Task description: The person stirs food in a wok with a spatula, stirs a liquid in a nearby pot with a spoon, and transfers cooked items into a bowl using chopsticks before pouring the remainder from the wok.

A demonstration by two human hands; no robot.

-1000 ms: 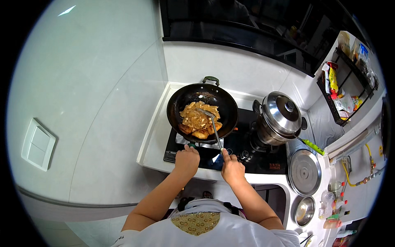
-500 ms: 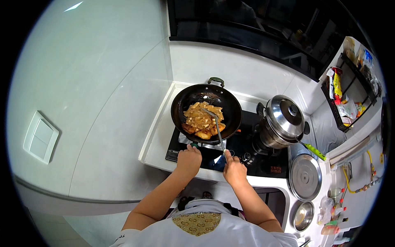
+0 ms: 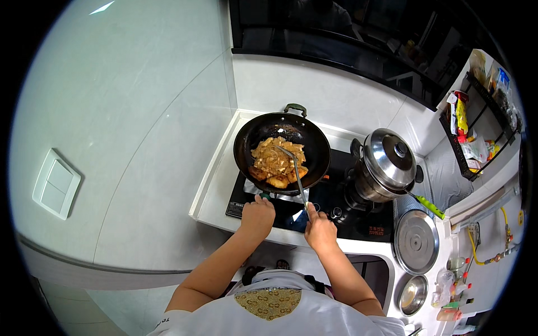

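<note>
My left hand (image 3: 258, 217) is closed at the near side of the wok (image 3: 246, 133), its fingers curled around the near handle (image 3: 265, 196), of which only a bit of green shows past my knuckles. My right hand (image 3: 321, 229) is clamped on the end of a long metal spatula (image 3: 298, 178), forefinger laid along the shaft. The shaft slants up and to the left over the wok's near rim, and its bent head rests in the food.

The wok sits on the left part of a black stove (image 3: 358, 224), its far handle (image 3: 295, 108) pointing away from me. Inside, a heap of pale brown sliced food (image 3: 274, 155) covers the middle of the bottom, and a few golden-browned pieces (image 3: 278, 181) lie along its near side. The dark upper wall around them is bare, with a bright glint on the far part.

To the right of the wok, apart from it, stands a steel pot (image 3: 376, 191) with its shiny domed lid (image 3: 386, 154) on. A bright green handle (image 3: 430, 208) sticks out to the right beside the pot. Nearer me on the white counter (image 3: 391, 274), a flat round metal lid (image 3: 416, 241) lies just beside the stove, and a small steel bowl (image 3: 413, 295) stands close to it. Bottles (image 3: 457, 285) are grouped farther right.
</note>
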